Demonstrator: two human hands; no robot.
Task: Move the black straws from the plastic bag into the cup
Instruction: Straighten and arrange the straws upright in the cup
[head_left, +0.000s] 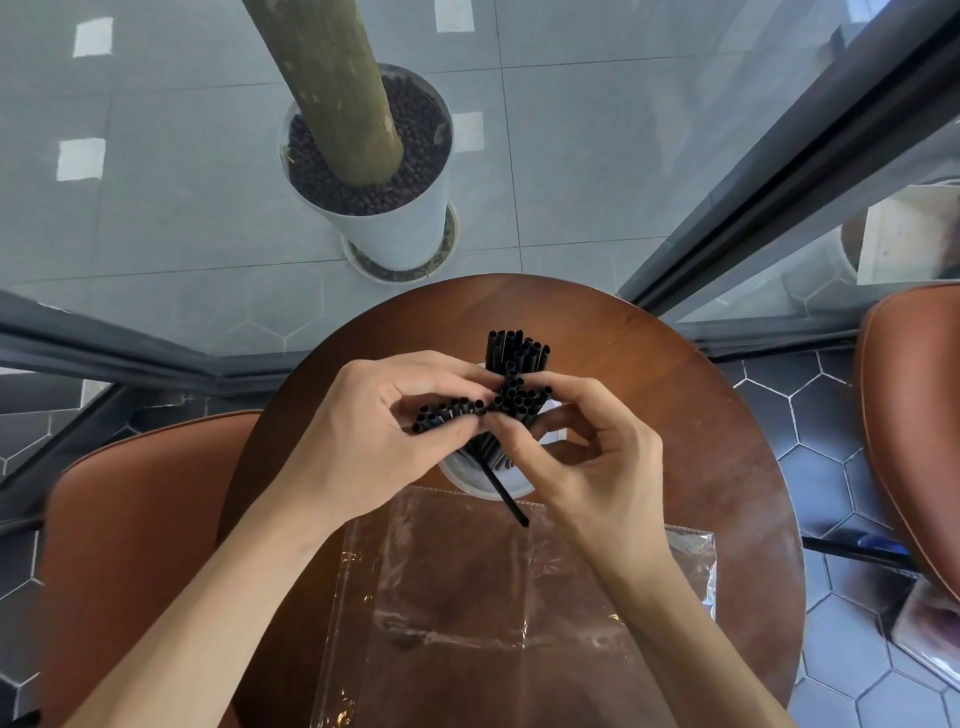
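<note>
A grey tiled floor (156, 208) fills the upper part of the view behind glass panes set in dark metal frames (779, 171). On it stands a white cylindrical planter (400, 234) filled with dark round pebbles, from which a thick greenish-brown trunk (332, 93) rises toward the camera. Nearer, dark hexagonal floor tiles (831, 467) lie under a round, reddish-brown wooden table (675, 405), flanked by two brown leather chairs, one at the left (130, 519) and one at the right (914, 415).

Flat on the table's near half lies a clear, crinkled plastic bag (493, 597); it looks emptied, and no writing on it can be read. Just beyond it, touching its far edge, stands a white round cup (467, 480), largely hidden by the two hands held over it.

The thin black plastic straws (519, 400) stand bunched in the cup, open ends up, a taller cluster rising at the far side. The left hand (374, 441) has its fingers curled, pinching a fanned row of straw tops between thumb and fingertips. The right hand (587, 467) is likewise clenched around the middle bunch, thumb and forefinger pressing the straws. One single black straw (506, 496) leans out over the cup's near rim, its tip above the bag.
</note>
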